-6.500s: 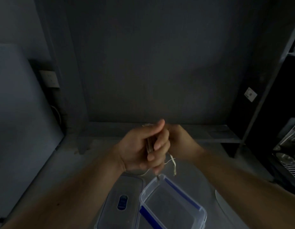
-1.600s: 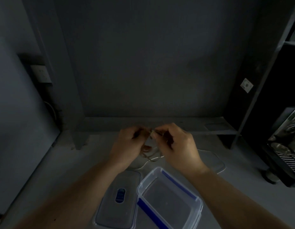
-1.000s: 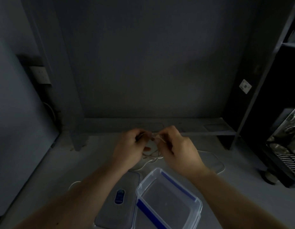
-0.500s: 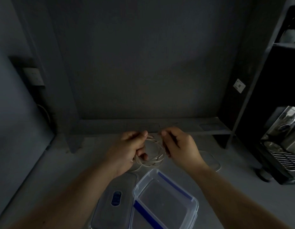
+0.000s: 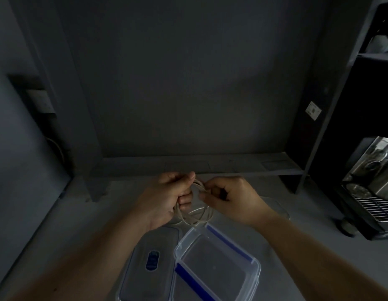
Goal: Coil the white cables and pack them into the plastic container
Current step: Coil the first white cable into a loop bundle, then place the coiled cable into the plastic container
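Grey counter [image 5: 65, 231]: open clear container [image 5: 214, 268], blue-tabbed lid [image 5: 145, 276] flat just left, second clear lid [image 5: 281, 210] further right.

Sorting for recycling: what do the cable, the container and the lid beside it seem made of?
The white cable: probably plastic-sheathed wire, matte; it bends into loose loops. The container: clear rigid plastic, slightly glossy; its walls are see-through, with opaque blue strips. The lid: likely translucent plastic; dim light leaves its finish uncertain.

Left grip [image 5: 167, 199], right grip [image 5: 235, 199] — both hold cable [image 5: 197, 218] (seemingly coiled).
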